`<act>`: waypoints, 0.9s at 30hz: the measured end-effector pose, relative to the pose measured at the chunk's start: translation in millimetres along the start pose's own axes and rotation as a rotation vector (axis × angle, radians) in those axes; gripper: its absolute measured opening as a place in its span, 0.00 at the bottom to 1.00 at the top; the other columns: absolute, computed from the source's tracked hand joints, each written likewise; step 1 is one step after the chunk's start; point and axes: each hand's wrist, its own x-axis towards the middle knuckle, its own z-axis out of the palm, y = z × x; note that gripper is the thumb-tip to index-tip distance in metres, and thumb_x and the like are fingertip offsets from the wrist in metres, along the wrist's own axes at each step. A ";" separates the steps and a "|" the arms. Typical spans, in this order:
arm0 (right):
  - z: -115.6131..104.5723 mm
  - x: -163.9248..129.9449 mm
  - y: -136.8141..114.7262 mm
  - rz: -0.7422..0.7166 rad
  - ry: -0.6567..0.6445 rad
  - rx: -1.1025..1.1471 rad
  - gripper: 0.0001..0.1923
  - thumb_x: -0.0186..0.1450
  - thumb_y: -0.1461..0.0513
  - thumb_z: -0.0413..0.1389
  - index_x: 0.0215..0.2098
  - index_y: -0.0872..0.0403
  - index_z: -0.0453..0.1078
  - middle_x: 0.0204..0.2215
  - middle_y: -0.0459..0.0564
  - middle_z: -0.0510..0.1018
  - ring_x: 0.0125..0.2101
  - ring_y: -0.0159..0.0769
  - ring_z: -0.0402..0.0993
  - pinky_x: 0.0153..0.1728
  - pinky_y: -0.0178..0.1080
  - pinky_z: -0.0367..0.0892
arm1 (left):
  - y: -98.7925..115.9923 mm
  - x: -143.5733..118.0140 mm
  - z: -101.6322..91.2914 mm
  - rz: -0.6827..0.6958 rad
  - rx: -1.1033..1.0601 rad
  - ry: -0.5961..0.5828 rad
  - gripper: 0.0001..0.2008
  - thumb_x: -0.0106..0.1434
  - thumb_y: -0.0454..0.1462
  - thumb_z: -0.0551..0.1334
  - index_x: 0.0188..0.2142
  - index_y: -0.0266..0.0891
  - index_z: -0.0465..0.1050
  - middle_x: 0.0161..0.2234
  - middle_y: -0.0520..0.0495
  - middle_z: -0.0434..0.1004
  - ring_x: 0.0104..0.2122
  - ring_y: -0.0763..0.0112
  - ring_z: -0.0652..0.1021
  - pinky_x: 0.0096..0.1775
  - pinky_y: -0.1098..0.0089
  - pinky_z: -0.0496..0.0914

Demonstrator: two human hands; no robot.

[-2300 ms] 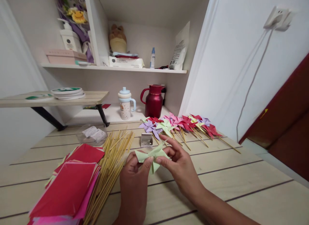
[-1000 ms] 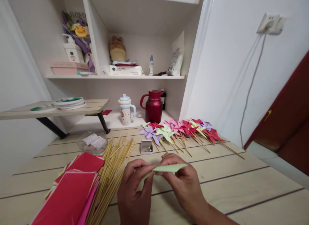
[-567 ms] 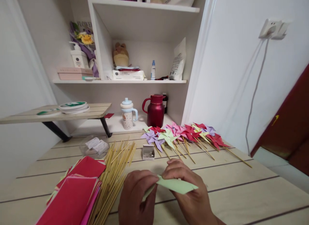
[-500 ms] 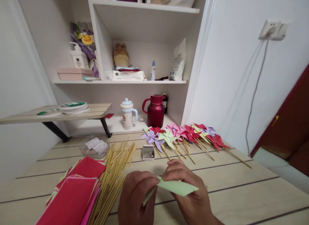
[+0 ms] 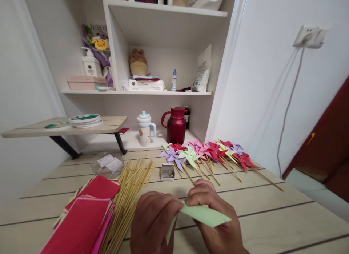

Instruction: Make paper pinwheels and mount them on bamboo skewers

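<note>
between both hands | left hand (image 5: 154,219) and right hand (image 5: 215,217) pinch green paper (image 5: 204,215) together | sticks (image 5: 128,199) just left | risk: uneven pinching may tear the fold

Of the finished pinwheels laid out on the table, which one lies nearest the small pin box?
The purple pinwheel at the left end of the row: it lies just behind the pin box, while the red and pink ones spread off to the right.

Both hands (image 5: 185,221) pinched together (knuckles up).
</note>
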 end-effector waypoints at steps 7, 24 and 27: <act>1.4 -4.1 5.6 -0.054 0.061 0.045 0.08 0.64 0.67 0.57 0.39 0.48 0.71 0.29 0.45 0.79 0.30 0.37 0.76 0.48 0.48 0.62 | -0.8 -3.1 -1.5 -0.008 0.007 -0.023 0.09 0.61 0.28 0.61 0.38 0.43 0.75 0.32 0.50 0.82 0.33 0.69 0.81 0.40 0.69 0.74; -18.5 0.5 5.1 -0.132 -0.165 -0.093 0.09 0.63 0.68 0.53 0.38 0.49 0.70 0.30 0.49 0.79 0.31 0.41 0.77 0.48 0.51 0.65 | 1.4 -9.4 -3.7 0.122 0.134 -0.046 0.12 0.67 0.30 0.54 0.41 0.42 0.76 0.34 0.49 0.84 0.36 0.71 0.80 0.50 0.64 0.67; -17.9 2.1 1.8 -0.140 -0.154 -0.123 0.10 0.63 0.68 0.51 0.38 0.49 0.69 0.29 0.48 0.78 0.30 0.40 0.76 0.47 0.50 0.65 | 1.6 -10.6 -2.3 0.089 0.108 -0.048 0.11 0.65 0.28 0.57 0.41 0.41 0.75 0.34 0.50 0.84 0.36 0.71 0.80 0.52 0.63 0.64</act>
